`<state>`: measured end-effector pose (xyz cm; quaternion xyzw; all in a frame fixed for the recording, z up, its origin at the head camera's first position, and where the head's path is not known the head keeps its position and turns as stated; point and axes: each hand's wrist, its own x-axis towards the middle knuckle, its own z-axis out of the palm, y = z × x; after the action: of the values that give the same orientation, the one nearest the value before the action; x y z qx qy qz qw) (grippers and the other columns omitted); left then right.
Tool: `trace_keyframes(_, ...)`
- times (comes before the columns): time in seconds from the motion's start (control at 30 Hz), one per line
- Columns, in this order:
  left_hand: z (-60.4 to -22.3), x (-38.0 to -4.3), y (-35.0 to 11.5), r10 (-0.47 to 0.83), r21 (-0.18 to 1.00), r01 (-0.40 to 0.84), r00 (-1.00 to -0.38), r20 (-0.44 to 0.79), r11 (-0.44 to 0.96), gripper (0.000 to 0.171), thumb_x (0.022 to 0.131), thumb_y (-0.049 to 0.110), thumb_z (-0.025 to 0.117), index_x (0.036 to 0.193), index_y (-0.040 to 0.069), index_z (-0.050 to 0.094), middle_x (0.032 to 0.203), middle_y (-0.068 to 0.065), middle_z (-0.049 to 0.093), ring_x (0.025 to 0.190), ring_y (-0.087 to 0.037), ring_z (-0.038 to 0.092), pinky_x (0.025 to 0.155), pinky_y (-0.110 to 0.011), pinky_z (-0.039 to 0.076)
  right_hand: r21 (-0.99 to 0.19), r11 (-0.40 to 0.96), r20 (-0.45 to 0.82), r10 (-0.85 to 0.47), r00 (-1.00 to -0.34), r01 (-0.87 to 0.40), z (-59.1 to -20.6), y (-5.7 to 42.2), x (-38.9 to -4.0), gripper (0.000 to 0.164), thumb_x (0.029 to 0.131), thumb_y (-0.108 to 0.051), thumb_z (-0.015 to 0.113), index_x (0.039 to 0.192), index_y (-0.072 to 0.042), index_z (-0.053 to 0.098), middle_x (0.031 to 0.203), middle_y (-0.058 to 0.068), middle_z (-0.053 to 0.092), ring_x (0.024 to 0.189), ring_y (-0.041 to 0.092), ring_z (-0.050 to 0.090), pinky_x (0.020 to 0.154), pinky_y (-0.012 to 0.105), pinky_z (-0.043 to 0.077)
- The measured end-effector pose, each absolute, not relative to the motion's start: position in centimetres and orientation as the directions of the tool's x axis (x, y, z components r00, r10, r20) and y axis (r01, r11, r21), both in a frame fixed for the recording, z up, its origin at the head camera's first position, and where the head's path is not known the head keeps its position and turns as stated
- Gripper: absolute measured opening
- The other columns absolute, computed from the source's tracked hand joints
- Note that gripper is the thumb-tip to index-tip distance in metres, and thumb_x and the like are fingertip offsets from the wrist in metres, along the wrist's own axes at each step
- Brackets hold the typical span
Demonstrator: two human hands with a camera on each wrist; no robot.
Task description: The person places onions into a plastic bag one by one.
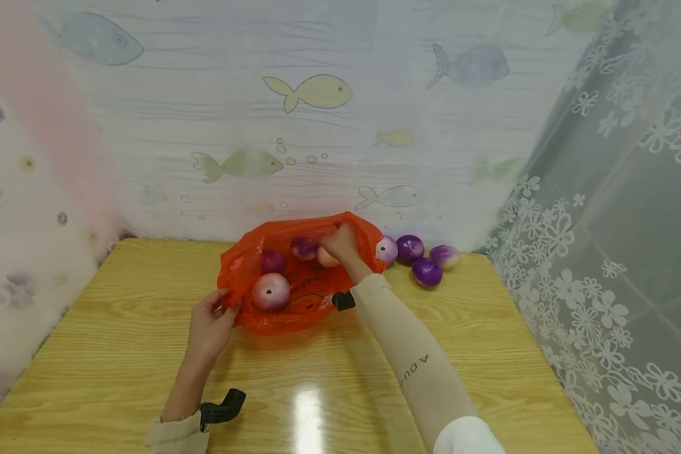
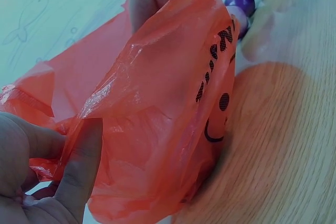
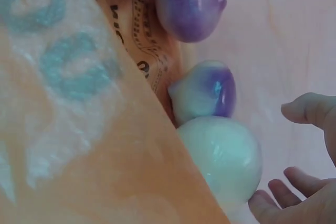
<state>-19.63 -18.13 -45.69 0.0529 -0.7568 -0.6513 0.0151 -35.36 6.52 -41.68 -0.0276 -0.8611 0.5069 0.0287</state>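
A red plastic bag (image 1: 235, 258) lies with its mouth spread, several onions inside. At its left side my left hand (image 1: 210, 325) pinches the rim between thumb and fingers; the left wrist view shows the film between them. My right hand (image 1: 342, 244) reaches into the bag near its back right. In the right wrist view its thumb and fingers are spread apart, one fingertip at the edge of a pale round onion (image 3: 223, 161). A white-and-purple onion (image 3: 205, 90) sits against that one. Nearer the front are a pinkish-white onion (image 1: 270, 291) and a dark purple onion (image 1: 273, 260).
Right of the bag, several more onions stand grouped on the wooden table (image 1: 119, 315), among them a purple onion (image 1: 427, 273) and a pale one (image 1: 386, 250) touching the bag. A fish-patterned curtain (image 1: 318, 38) hangs behind, and a flowered sheer curtain (image 1: 590, 302) on the right.
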Motion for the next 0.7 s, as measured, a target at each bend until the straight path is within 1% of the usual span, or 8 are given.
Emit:
trace_keyframes(0.23, -45.4, -19.6, -18.2, -0.094, 0.990, -0.063, -0.994, -0.051, 0.128, 0.034, 0.107, 0.008, 0.048, 0.139, -0.004, 0.051, 0.140, -0.021, 0.051, 0.091, 0.003, 0.061, 0.077, -0.013, 0.055, -0.902, 0.428, 0.002, 0.120, -0.993, 0.050, -41.6, 6.4, -35.1, 0.058, 0.087, -0.016, 0.072, 0.132, 0.009, 0.047, 0.125, 0.023, 0.057, 0.112, 0.038, 0.056, 0.100, 0.046, 0.050)
trace_keyframes(0.27, -45.4, -19.6, -18.2, -0.095, 0.990, -0.063, -0.994, -0.051, 0.128, 0.034, 0.107, 0.008, 0.049, 0.138, -0.004, 0.051, 0.140, -0.021, 0.051, 0.090, 0.003, 0.061, 0.077, -0.013, 0.055, -0.904, 0.424, 0.005, 0.127, -0.992, 0.050, -41.6, 6.3, -35.0, 0.058, 0.086, -0.016, 0.073, 0.131, 0.009, 0.048, 0.121, 0.021, 0.058, 0.109, 0.036, 0.057, 0.098, 0.044, 0.051)
trace_keyframes(0.33, -45.4, -19.6, -18.2, -0.097, 0.990, -0.065, -0.994, -0.052, 0.129, 0.034, 0.107, 0.009, 0.049, 0.138, -0.004, 0.050, 0.140, -0.021, 0.050, 0.090, 0.003, 0.060, 0.077, -0.013, 0.055, -0.913, 0.407, 0.022, 0.132, -0.991, 0.034, -41.4, 6.1, -34.7, 0.053, 0.084, -0.017, 0.075, 0.123, 0.011, 0.053, 0.108, 0.016, 0.060, 0.098, 0.032, 0.057, 0.086, 0.039, 0.053)
trace_keyframes(0.43, -45.4, -19.6, -18.2, -0.101, 0.990, -0.064, -0.994, -0.051, 0.127, 0.034, 0.107, 0.010, 0.049, 0.138, -0.004, 0.050, 0.139, -0.021, 0.049, 0.090, 0.004, 0.060, 0.077, -0.013, 0.055, -0.918, 0.398, 0.063, 0.130, -0.990, -0.007, -40.9, 5.9, -34.1, 0.041, 0.081, -0.018, 0.077, 0.105, 0.010, 0.060, 0.087, 0.006, 0.052, 0.081, 0.023, 0.052, 0.067, 0.030, 0.045)
trace_keyframes(0.5, -45.4, -19.6, -18.2, -0.103, 0.990, -0.061, -0.994, -0.048, 0.128, 0.035, 0.107, 0.011, 0.050, 0.139, -0.005, 0.050, 0.140, -0.021, 0.049, 0.090, 0.005, 0.060, 0.077, -0.013, 0.055, -0.926, 0.377, 0.076, 0.111, -0.991, -0.028, -40.6, 5.9, -33.5, 0.037, 0.081, -0.018, 0.077, 0.101, 0.009, 0.062, 0.085, 0.005, 0.052, 0.078, 0.020, 0.050, 0.063, 0.028, 0.042)
trace_keyframes(0.53, -45.4, -19.6, -18.2, -0.105, 0.990, -0.059, -0.993, -0.046, 0.127, 0.035, 0.107, 0.011, 0.050, 0.139, -0.005, 0.049, 0.140, -0.021, 0.049, 0.090, 0.005, 0.060, 0.077, -0.013, 0.055, -0.929, 0.369, 0.072, 0.099, -0.992, -0.030, -40.4, 5.9, -33.2, 0.037, 0.081, -0.019, 0.078, 0.103, 0.007, 0.062, 0.087, 0.005, 0.055, 0.080, 0.019, 0.051, 0.064, 0.026, 0.043)
trace_keyframes(0.6, -45.4, -19.5, -18.3, -0.105, 0.990, -0.059, -0.993, -0.046, 0.127, 0.036, 0.107, 0.011, 0.050, 0.139, -0.005, 0.049, 0.140, -0.021, 0.049, 0.091, 0.005, 0.060, 0.077, -0.013, 0.055, -0.947, 0.321, 0.034, 0.050, -0.998, -0.016, -39.9, 6.0, -32.4, 0.043, 0.083, -0.019, 0.079, 0.113, 0.007, 0.062, 0.099, 0.009, 0.062, 0.087, 0.018, 0.055, 0.071, 0.024, 0.049)
trace_keyframes(0.7, -45.4, -19.5, -18.3, -0.110, 0.990, -0.063, -0.993, -0.049, 0.127, 0.036, 0.107, 0.011, 0.050, 0.139, -0.005, 0.049, 0.140, -0.021, 0.049, 0.092, 0.004, 0.060, 0.078, -0.013, 0.055, -0.966, 0.259, -0.047, -0.074, -0.996, 0.026, -39.1, 6.6, -30.9, 0.052, 0.088, -0.017, 0.078, 0.130, 0.005, 0.058, 0.124, 0.017, 0.064, 0.104, 0.022, 0.060, 0.089, 0.029, 0.057)
